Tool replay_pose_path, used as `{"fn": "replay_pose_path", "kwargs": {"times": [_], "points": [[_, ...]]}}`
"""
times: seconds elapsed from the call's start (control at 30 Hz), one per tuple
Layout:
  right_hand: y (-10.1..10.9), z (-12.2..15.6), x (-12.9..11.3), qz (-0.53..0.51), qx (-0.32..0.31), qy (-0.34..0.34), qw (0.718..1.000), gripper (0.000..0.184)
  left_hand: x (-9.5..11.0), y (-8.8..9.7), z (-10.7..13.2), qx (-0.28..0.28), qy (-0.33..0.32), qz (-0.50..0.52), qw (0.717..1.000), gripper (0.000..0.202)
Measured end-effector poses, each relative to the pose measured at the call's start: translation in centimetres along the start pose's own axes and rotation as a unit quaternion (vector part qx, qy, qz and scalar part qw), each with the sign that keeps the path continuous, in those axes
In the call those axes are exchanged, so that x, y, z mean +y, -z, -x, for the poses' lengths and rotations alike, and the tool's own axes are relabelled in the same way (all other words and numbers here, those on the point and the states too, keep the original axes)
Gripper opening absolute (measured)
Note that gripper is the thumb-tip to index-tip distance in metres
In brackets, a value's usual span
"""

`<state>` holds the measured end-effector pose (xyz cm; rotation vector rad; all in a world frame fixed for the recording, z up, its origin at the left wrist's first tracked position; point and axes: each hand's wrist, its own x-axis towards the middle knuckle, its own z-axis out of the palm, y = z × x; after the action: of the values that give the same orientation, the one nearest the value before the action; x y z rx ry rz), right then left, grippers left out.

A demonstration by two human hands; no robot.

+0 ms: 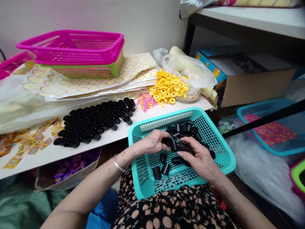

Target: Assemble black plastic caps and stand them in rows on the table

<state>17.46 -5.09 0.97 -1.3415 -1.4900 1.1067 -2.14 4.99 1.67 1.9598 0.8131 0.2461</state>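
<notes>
A teal mesh basket (214, 140) rests on my lap and holds several loose black plastic caps (184, 128). Both hands are inside it. My left hand (153, 142), with a silver bangle on its wrist, curls its fingers around black caps (172, 144) at the basket's middle. My right hand (199, 157) meets it from the right, its fingers closed over a black cap (183, 147). More black caps (94, 122) lie packed in rows on the white table (54, 152) to the left.
On the table lie yellow rings (168, 87), small pink bits (146, 101), a clear plastic bag (190, 70), sticker sheets (90, 84), and stacked pink and green baskets (78, 51). A cardboard box (252, 82) sits under the shelf at right, and a blue basket (269, 127) lies on the floor.
</notes>
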Motion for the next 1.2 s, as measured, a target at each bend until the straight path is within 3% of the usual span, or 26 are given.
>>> {"fn": "replay_pose_path", "kwargs": {"times": [0.13, 0.23, 0.53, 0.83, 1.0, 1.1, 1.2], "points": [[0.1, -0.1, -0.8, 0.055, 0.004, 0.077, 0.996, 0.020, 2.0, 0.0, 0.3, 0.027, -0.003, 0.064, 0.998, 0.030], [0.4, -0.2, -0.9, 0.062, 0.005, 0.091, 0.994, 0.022, 2.6, -0.1, 0.3, 0.030, -0.010, 0.064, 0.997, 0.029], [1.0, -0.5, -0.9, 0.067, -0.015, 0.071, 0.995, 0.024, 2.5, 0.1, 0.1, -0.001, -0.049, 0.006, 0.999, 0.021], [0.8, -0.7, -0.8, 0.080, -0.041, 0.064, 0.994, 0.020, 2.1, -0.1, 0.0, -0.005, -0.059, 0.017, 0.998, 0.017], [-0.5, -0.8, -0.5, 0.062, -0.025, 0.049, 0.997, 0.043, 2.8, -0.3, -0.1, 0.002, -0.073, -0.012, 0.997, 0.017], [-0.8, -0.9, -0.4, 0.053, -0.077, 0.040, 0.995, 0.056, 2.9, -0.4, 0.3, 0.024, -0.100, -0.036, 0.994, 0.019], [-0.4, -1.5, 0.0, 0.058, -0.099, -0.016, 0.993, 0.059, 2.3, 0.1, 1.8, 0.118, -0.098, 0.011, 0.988, 0.024]]}}
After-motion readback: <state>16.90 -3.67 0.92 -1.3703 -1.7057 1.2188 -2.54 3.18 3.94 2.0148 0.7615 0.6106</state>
